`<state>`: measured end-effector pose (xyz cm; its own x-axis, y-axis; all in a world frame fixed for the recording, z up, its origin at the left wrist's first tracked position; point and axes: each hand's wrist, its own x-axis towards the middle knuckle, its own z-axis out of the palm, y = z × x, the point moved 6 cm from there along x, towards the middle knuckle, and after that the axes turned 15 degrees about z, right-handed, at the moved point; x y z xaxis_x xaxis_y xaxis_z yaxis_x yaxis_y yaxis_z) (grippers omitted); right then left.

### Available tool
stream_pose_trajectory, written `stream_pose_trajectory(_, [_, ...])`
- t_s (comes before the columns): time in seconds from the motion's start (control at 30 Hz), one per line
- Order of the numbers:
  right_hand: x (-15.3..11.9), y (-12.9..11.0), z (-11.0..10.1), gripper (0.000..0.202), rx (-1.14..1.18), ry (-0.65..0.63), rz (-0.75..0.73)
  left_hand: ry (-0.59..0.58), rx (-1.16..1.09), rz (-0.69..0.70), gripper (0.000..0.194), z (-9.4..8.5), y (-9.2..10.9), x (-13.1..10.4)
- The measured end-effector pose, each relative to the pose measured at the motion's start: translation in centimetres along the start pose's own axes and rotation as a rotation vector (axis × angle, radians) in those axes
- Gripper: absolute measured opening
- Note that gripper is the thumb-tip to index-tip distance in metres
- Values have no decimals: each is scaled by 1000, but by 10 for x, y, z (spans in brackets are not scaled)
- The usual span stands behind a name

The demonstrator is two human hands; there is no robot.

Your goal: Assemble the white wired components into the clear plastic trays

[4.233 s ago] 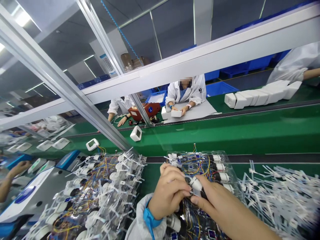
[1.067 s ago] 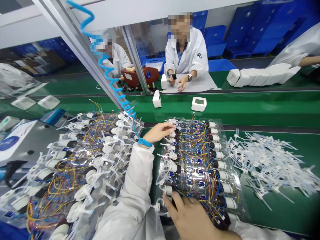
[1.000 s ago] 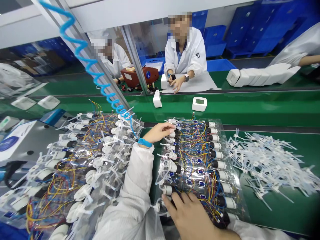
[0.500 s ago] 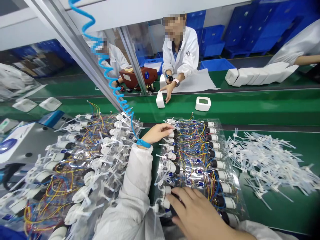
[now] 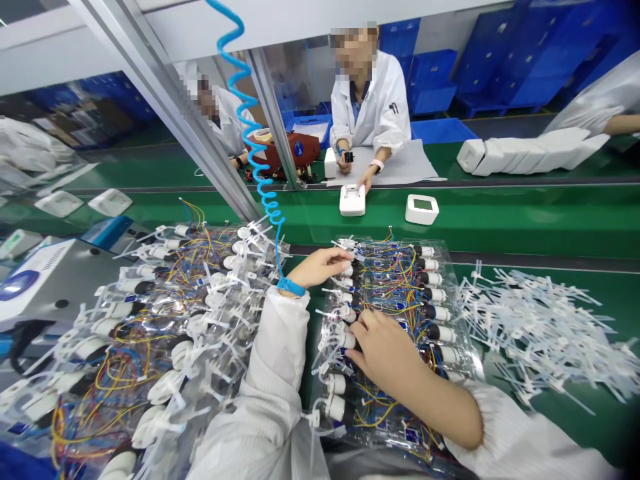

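Bagged parts with white cylindrical caps, black collars and coloured wires lie in a row (image 5: 385,274) before me, white zip ties on their left ends. My left hand (image 5: 323,265) is at the far left end of this row. Its fingers are stretched out, the tips touching the caps and ties there. Lower down, my right hand (image 5: 383,347) lies over the row's left side. Its fingers are bent but apart, with thumb and forefinger beside a white cap (image 5: 343,337). Neither hand visibly lifts anything. A blue wrist strap (image 5: 291,287) circles my left wrist.
A larger pile of similar wired parts (image 5: 150,320) lies left. Loose white zip ties (image 5: 545,333) cover the right side. A blue coiled cord (image 5: 260,153) hangs down to my strap. Across the green belt (image 5: 310,223), a co-worker's hand (image 5: 367,179) touches a white device (image 5: 353,201).
My right hand has moved forward along the row, from the near parts to the middle ones. My left hand stays about the same. The co-worker's white device has been turned.
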<state>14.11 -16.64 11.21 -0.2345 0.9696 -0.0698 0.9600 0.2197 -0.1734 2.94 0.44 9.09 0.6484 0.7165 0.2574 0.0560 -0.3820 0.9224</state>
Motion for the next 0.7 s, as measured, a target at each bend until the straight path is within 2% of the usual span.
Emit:
stream_pose_trajectory(0.1, [-8, -6, 1, 25, -1, -16, -34, -5, -2, -5, 36, 0, -1, 0])
stream_pose_trajectory(0.23, [-15, -15, 15, 27, -16, -86, -51, -12, -6, -12, 36, 2, 0, 0])
stream_pose_trajectory(0.4, [-16, -9, 13, 47, 3, -58, -26, -13, -7, -20, 34, 2, 2, 0])
stream_pose_trajectory(0.57, [-16, -10, 15, 22, 27, -27, -156, 7, -18, -36, 36, 2, 2, 0])
stream_pose_trajectory(0.7, [-15, -15, 21, 21, 59, -63, -198, 95, -23, -39, 37, -2, -4, 1])
